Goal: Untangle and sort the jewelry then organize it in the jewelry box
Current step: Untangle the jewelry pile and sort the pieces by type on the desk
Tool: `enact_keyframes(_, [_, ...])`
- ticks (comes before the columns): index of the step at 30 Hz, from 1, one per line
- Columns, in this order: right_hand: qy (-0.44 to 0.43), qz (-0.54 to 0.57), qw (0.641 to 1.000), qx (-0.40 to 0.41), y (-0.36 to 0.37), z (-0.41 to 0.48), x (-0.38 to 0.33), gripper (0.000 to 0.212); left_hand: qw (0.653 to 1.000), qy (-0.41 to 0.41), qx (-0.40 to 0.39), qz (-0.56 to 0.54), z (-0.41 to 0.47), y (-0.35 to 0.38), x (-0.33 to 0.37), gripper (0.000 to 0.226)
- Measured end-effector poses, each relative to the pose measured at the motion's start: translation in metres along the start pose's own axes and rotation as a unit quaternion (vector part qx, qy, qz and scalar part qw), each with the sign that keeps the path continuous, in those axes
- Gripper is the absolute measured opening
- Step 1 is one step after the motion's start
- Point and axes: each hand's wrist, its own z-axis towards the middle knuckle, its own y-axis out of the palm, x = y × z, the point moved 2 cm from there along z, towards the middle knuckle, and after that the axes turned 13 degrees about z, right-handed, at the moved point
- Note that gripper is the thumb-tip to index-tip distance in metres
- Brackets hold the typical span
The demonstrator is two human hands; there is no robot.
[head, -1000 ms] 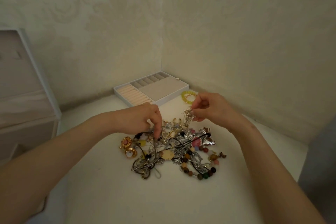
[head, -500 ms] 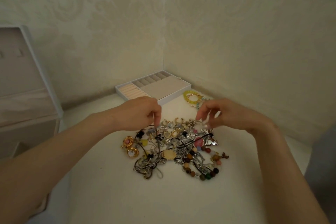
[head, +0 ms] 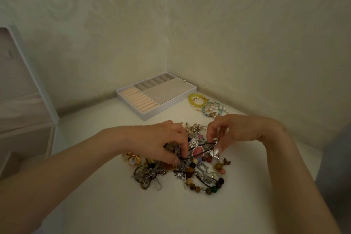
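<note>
Pinching black cord (head: 204, 144), fingers (head: 210, 135) curled

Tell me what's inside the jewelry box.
No jewelry shows inside the jewelry box: just peach ring rolls at left, a bare flat section, and a row of small slots along the back. The slots' floors are partly hidden by their dividers.

Dim, yellowish light. The bench (head: 98, 205) is the brightest surface; the wall (head: 247, 24) above it is dull and murky. Shadows beneath the left hand (head: 161, 142) and right hand (head: 239, 131) are faint and soft-edged. Wide-angle bending swells the near forearms (head: 57, 186) at the lower corners. Fine detail looks soft and grainy.
</note>
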Motion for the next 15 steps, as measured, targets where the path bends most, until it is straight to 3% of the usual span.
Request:
enact_keyframes(4, [-0.012, 0.007, 1.0, 0.019, 0.001, 0.004, 0.002, 0.023, 1.0, -0.001, -0.018, -0.012, -0.003, 0.0, 0.002, 0.024])
enact_keyframes(11, [-0.023, 0.012, 0.999, 0.043, 0.0, 0.01, 0.004, 0.023, 0.998, 0.034, 0.034, -0.047, -0.005, -0.008, 0.02, 0.03])
enact_keyframes(15, [-0.018, 0.014, 0.998, 0.051, -0.001, 0.012, 0.006, 0.019, 0.994, 0.073, 0.03, 0.08, 0.002, 0.004, 0.032, 0.019])
